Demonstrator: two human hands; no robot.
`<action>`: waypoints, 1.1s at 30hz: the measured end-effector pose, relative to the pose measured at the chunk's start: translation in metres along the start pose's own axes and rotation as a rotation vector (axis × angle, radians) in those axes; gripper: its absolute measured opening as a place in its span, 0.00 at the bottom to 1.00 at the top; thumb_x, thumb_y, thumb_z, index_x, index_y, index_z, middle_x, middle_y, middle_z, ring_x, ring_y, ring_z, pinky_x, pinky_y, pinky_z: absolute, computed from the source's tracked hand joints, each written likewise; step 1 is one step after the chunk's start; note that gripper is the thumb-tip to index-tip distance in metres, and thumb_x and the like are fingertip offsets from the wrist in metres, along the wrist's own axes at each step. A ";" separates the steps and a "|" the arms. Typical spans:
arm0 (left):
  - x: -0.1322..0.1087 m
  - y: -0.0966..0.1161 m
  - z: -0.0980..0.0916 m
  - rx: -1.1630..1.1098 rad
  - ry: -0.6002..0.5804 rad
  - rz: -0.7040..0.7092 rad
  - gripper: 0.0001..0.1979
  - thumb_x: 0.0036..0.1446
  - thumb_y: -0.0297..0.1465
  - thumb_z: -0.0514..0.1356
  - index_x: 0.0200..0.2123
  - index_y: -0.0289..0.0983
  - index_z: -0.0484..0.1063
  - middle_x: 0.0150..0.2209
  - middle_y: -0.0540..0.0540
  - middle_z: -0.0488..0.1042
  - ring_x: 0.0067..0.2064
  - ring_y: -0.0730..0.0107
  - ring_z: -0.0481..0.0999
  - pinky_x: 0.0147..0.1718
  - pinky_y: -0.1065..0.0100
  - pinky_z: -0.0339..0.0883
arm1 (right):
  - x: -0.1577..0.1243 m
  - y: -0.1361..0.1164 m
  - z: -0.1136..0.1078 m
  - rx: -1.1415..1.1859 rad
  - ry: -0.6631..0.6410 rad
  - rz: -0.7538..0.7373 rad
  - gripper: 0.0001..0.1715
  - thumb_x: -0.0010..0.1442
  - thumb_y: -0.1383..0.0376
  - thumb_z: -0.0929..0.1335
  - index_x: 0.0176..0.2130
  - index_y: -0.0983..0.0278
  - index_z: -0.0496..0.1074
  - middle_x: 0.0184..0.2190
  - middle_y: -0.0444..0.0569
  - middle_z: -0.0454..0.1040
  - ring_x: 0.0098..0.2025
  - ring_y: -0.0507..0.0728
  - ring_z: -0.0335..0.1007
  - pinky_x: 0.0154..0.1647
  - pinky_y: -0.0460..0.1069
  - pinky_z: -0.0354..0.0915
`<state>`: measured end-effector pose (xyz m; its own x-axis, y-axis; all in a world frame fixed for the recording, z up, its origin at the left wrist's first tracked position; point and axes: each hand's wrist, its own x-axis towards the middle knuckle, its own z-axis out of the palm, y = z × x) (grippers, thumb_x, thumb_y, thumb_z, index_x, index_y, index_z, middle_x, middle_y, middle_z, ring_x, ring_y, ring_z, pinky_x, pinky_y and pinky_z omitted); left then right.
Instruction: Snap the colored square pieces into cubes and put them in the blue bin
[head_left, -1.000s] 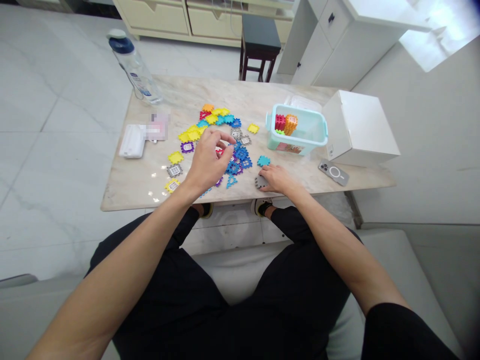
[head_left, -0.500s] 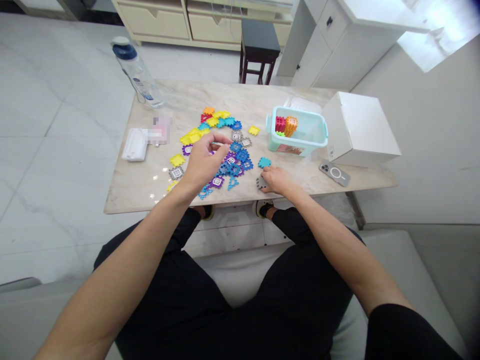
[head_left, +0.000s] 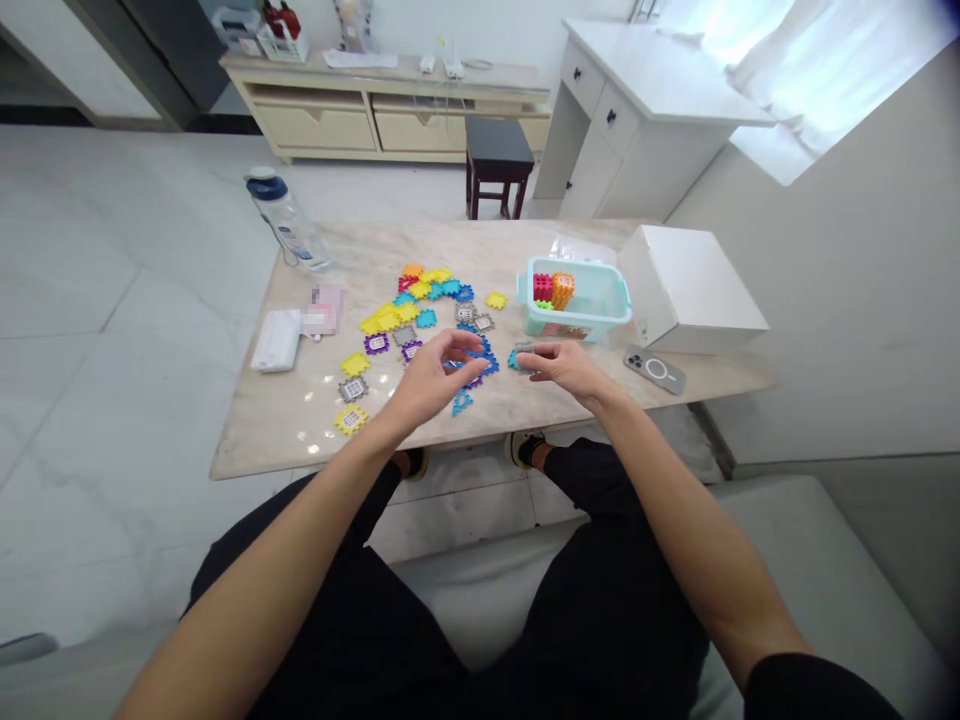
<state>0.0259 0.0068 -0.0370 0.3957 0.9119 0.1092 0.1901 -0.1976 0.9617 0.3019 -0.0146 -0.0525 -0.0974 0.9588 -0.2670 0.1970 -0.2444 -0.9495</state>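
Note:
My left hand (head_left: 436, 376) hovers over the pile of blue interlocking plastic tiles (head_left: 489, 360). Its thumb and fingers are curved and apart, with nothing visible between them, and it hides part of the pile. Between the fingertips of my right hand (head_left: 564, 366) are grey tiles (head_left: 524, 347), seemingly a small stack held on edge. A teal tile (head_left: 512, 359) shows just beside those fingers. Left of the pile lie yellow tiles (head_left: 354, 364), a grey tile with a window print (head_left: 353, 388) and purple tiles (head_left: 376, 343).
A mint-green bin (head_left: 574, 327) holds red, orange and green tiles. Beside it stand a white box (head_left: 697, 290) and a phone (head_left: 655, 370). Toward the table's left end are a water bottle (head_left: 296, 230) and a white tissue pack (head_left: 276, 341). A dark stool (head_left: 499, 150) stands beyond the marble table (head_left: 259, 430).
My right hand has lifted the grey tiles off the tabletop. My left hand has moved right and closer to me, still over the pile. The camera has tilted up.

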 end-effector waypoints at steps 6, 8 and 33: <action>-0.009 -0.009 0.029 0.238 0.013 0.262 0.42 0.53 0.37 0.83 0.69 0.42 0.72 0.67 0.34 0.78 0.64 0.47 0.83 0.61 0.48 0.82 | -0.011 -0.016 0.028 0.211 -0.124 0.035 0.25 0.53 0.46 0.85 0.39 0.62 0.88 0.42 0.50 0.86 0.46 0.58 0.78 0.48 0.53 0.77; -0.009 -0.009 0.034 0.273 0.007 0.336 0.43 0.56 0.37 0.83 0.70 0.43 0.71 0.68 0.34 0.78 0.69 0.44 0.80 0.69 0.44 0.77 | -0.012 -0.020 0.033 0.280 -0.157 0.051 0.27 0.50 0.45 0.87 0.38 0.62 0.88 0.40 0.50 0.85 0.45 0.58 0.78 0.47 0.53 0.77; -0.007 0.007 0.024 0.284 -0.030 0.449 0.28 0.62 0.40 0.79 0.63 0.43 0.82 0.59 0.42 0.88 0.58 0.51 0.89 0.63 0.53 0.82 | -0.020 -0.021 0.029 0.479 -0.308 0.131 0.34 0.52 0.40 0.87 0.45 0.61 0.86 0.47 0.53 0.88 0.51 0.61 0.83 0.56 0.56 0.79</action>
<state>0.0462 -0.0093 -0.0367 0.5190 0.7051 0.4832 0.2303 -0.6597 0.7154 0.2717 -0.0325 -0.0318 -0.3948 0.8474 -0.3549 -0.2298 -0.4651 -0.8549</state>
